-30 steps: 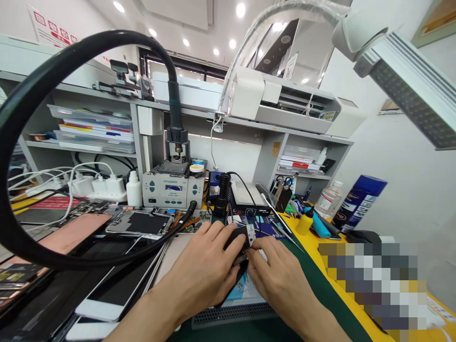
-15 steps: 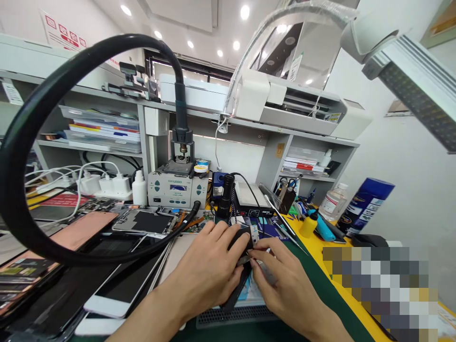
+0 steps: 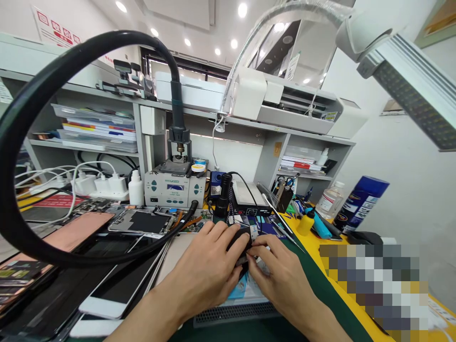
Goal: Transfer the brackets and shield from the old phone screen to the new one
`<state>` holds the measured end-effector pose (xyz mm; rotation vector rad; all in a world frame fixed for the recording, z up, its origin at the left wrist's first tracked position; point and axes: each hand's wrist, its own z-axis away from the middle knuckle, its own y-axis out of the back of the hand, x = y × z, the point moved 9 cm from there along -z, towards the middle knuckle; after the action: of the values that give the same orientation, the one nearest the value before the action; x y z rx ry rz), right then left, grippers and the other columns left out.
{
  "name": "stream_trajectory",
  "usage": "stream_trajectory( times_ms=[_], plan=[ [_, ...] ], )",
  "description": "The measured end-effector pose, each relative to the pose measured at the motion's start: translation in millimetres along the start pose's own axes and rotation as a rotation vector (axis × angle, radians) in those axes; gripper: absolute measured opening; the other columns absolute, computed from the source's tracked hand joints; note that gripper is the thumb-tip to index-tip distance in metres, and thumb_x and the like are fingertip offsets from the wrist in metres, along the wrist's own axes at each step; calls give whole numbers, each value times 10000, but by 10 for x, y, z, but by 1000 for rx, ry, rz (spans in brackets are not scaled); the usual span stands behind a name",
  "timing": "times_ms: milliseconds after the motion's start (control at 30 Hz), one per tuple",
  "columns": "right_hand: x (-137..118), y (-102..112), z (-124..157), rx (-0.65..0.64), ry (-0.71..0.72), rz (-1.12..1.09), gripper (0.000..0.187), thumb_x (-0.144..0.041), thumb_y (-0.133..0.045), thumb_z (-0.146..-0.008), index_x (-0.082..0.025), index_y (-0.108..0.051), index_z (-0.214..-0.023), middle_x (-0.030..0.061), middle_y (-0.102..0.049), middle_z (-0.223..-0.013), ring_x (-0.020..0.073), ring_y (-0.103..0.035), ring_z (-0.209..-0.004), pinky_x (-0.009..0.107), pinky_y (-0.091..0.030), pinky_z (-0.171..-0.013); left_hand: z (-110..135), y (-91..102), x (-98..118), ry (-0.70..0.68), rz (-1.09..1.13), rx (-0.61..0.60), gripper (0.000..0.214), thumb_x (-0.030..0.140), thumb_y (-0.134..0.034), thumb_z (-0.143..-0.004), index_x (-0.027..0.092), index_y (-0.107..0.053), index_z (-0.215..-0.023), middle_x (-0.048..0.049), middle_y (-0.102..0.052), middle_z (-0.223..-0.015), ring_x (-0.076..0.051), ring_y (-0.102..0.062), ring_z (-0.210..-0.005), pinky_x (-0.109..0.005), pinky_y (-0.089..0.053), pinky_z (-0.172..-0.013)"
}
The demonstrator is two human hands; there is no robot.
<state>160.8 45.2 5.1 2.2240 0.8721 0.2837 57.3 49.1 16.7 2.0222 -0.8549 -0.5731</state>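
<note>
My left hand is curled around a small black part with a white label, held low over the green mat. My right hand meets it from the right, thumb and fingers pinched at the part's lower edge; what the pinch holds is too small to make out. A black strip hangs below the part between the two hands. Under them lies a light blue sheet.
A thick black hose loops across the left. Opened phones and screens cover the left bench. A hot-air station, a black heater block, tweezers, a yellow bottle and a blue can stand behind. A lamp hangs upper right.
Both hands stay joined on the black part. The hanging black strip shows less than before, and the view has shifted slightly.
</note>
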Motion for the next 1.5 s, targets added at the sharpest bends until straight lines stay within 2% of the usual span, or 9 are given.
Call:
stream_trajectory(
  times_ms=[133,233,400,567,700,867,1133,1333,1500],
  plan=[
    [-31,25,25,-7,46,-12,155,-117,-548,-924,-180,-656,-1014,122,-638,-1022,241,-645,-933,369,-564,-766,17,8,-33,13,3,15,425,281,-438,-957,137,-499,-1353,-141,-593,-1314,-324,-514,-1097,-520,-411,-920],
    [76,85,45,2,-46,-161,235,-132,-552,-929,-208,-621,-1141,120,-622,-1114,242,-626,-1009,366,-563,-803,27,30,-66,33,17,35,428,295,-449,-953,143,-500,-1350,-133,-594,-1311,-320,-514,-1091,-521,-410,-932],
    [361,79,82,-25,-329,-356,300,-218,-554,-953,-260,-555,-1250,64,-594,-991,155,-574,-660,275,-508,-515,36,49,-83,42,36,56,474,311,-505,-923,128,-485,-1360,-133,-597,-1301,-324,-504,-1084,-528,-408,-943],
    [445,1,106,-52,-421,-404,182,-279,-593,-941,-262,-621,-1120,68,-575,-1047,160,-587,-695,287,-530,-548,51,64,-64,27,46,86,461,275,-515,-915,141,-483,-1354,-128,-599,-1308,-315,-506,-1087,-522,-409,-941],
    [415,37,107,-26,-391,-354,126,-273,-593,-940,-243,-655,-1045,80,-567,-1061,171,-590,-727,282,-516,-537,56,101,-58,19,54,127,466,253,-548,-893,143,-487,-1341,-121,-600,-1310,-303,-510,-1074,-507,-412,-937],
    [358,84,81,-56,-327,-358,163,-224,-558,-945,-239,-647,-1081,102,-554,-1143,225,-608,-957,294,-544,-639,39,111,-75,22,62,131,454,258,-563,-885,145,-499,-1320,-118,-611,-1298,-305,-520,-1071,-504,-417,-930],
    [434,93,99,-35,-369,-371,118,-246,-572,-951,-242,-690,-948,86,-583,-1063,205,-602,-843,286,-482,-552,60,92,-134,68,129,120,466,290,-574,-882,161,-482,-1320,-113,-605,-1302,-305,-516,-1117,-515,-405,-972],
    [524,93,127,-44,-433,-392,108,-320,-621,-928,-249,-699,-904,71,-594,-1099,211,-598,-885,344,-521,-734,52,78,-210,133,262,95,459,298,-593,-863,203,-469,-1294,-89,-613,-1237,-279,-528,-1076,-478,-427,-946],
    [600,13,168,-127,-555,-530,166,-402,-625,-921,-251,-693,-907,57,-585,-1158,190,-588,-883,338,-499,-795,42,52,-247,178,357,50,455,300,-612,-840,236,-470,-1267,-71,-609,-1122,-262,-537,-1028,-436,-449,-896]
  ],
)
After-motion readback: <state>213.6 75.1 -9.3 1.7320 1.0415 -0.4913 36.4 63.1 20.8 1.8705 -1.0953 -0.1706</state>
